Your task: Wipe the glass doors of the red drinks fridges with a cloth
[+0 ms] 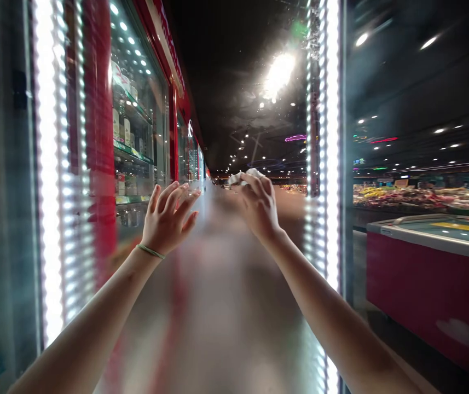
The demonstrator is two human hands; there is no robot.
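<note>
Both arms reach up and forward before a glass door pane [238, 306] that is fogged over its lower part. My left hand [167, 216], with a thin green band at its wrist, has its fingers apart and holds nothing; it is at or close to the glass. My right hand [261, 208] has its fingers curled round a crumpled white cloth [254, 173], which shows at the fingertips near the upper edge of the fogged area. Whether the cloth touches the glass is hard to tell.
Bright LED strips [49, 164] stand at the left, and another LED strip [333, 137] at the right. A red display fridge [133, 148] with bottles lies left. A red chest freezer [427, 290] and produce displays [406, 197] are at the right.
</note>
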